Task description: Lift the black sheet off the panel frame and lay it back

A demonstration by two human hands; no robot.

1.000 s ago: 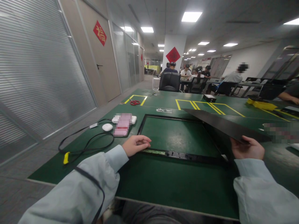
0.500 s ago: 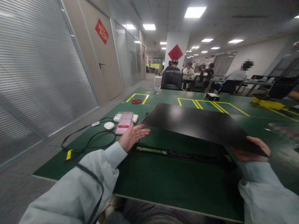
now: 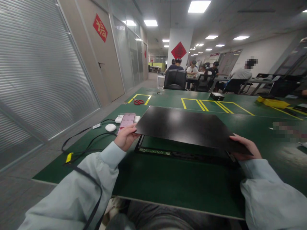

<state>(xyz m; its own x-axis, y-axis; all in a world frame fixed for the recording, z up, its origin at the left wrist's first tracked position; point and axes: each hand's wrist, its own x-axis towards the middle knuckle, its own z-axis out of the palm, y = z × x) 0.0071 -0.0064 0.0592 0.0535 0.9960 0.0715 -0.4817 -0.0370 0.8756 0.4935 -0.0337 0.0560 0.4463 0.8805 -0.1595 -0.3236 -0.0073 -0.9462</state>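
Note:
A large flat black panel [image 3: 187, 126] hovers just above a black rectangular frame [image 3: 168, 154] that lies on the green table [image 3: 172, 188]. My left hand [image 3: 126, 137] grips the panel's near left corner, fingers curled under it. My right hand [image 3: 244, 148] holds the near right corner, thumb on top and fingers beneath. The panel covers most of the frame; only the frame's near edge with a strip of circuit board shows.
A phone [image 3: 126, 121], white earbud cases [image 3: 110, 127] and a black cable [image 3: 88, 143] with a yellow tag lie left of the frame. Red scissors [image 3: 138, 102] and a small black box [image 3: 217, 95] sit farther back. Several people sit at far tables.
The panel swung from the right side over the frame and came lower. My left hand left the frame's edge, opened, then closed on the panel's left corner.

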